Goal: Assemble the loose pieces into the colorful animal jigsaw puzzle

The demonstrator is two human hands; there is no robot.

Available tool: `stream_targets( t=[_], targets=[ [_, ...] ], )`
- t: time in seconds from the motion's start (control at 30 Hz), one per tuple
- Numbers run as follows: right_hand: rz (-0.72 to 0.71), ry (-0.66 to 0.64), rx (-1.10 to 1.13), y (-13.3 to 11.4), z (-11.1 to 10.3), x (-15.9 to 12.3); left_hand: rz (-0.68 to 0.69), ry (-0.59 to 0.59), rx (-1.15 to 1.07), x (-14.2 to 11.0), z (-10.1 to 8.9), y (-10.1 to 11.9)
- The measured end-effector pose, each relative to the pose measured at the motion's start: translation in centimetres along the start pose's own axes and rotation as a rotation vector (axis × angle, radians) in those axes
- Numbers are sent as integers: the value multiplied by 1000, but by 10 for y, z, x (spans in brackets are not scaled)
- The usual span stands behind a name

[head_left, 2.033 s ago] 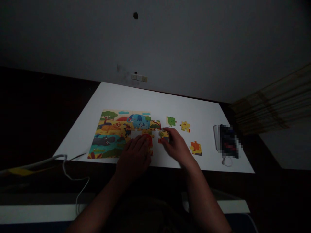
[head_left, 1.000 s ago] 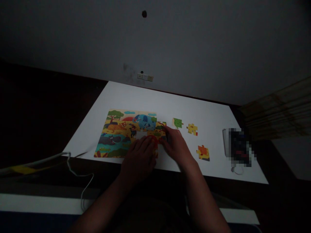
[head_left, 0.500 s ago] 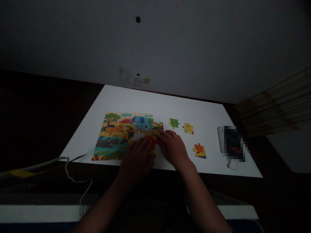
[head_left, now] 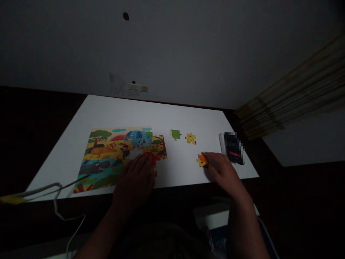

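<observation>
A person's left hand (head_left: 136, 176) lies palm down across the lower right part of a partly assembled jigsaw puzzle (head_left: 107, 153) on a white table (head_left: 178, 163), its grip released, the fingers resting flat over a red patch of the picture. To the right, the person's right hand (head_left: 219, 171) reaches over the table, its grip closed on the right side of an orange and yellow puzzle piece (head_left: 201, 159); whether that piece is clear of the tabletop cannot be told.

The puzzle, on the left half of the table, shows a blue elephant, a spotted cat, a hippo in water and a green tree. A pale gap opens just above the left hand's fingers, and the right edge is stepped and uneven.

Two loose pieces, a green piece (head_left: 175, 134) and a yellow piece (head_left: 191, 138), lie apart from each other between the puzzle and the right hand, farther back on the table. Near the table's right end, just beyond the right hand, sits a dark, partly pixelated object (head_left: 234, 147). A pale cable (head_left: 55, 205) crosses the near left corner. Wall sockets (head_left: 138, 87) and a striped curtain (head_left: 272, 111) show in the dim room behind.
</observation>
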State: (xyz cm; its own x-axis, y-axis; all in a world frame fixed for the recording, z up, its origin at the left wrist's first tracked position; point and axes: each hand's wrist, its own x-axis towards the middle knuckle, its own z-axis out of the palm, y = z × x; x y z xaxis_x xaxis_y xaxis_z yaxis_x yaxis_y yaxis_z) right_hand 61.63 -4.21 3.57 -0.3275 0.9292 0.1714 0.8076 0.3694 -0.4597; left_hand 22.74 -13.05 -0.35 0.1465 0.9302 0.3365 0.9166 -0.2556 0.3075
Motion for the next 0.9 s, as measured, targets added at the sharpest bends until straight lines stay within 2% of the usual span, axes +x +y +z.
stream_targets(
  t=[0.27, 0.43, 0.6, 0.77, 0.9],
  targets=[
    [25, -12, 45, 4, 17, -6, 22, -45, -34, 10, 0, -3],
    [41, 21, 119, -8, 19, -1, 64, -68, -12, 15, -4, -6],
    [-4, 9, 305, -45, 34, 3, 66, -55, 38, 6, -8, -13],
    [-122, -55, 416, -94, 73, 17, 52, -92, 26, 3, -11, -14],
    [-144, -44, 413, -115, 95, 32, 49, -114, 12, 4, -13, -12]
  ],
)
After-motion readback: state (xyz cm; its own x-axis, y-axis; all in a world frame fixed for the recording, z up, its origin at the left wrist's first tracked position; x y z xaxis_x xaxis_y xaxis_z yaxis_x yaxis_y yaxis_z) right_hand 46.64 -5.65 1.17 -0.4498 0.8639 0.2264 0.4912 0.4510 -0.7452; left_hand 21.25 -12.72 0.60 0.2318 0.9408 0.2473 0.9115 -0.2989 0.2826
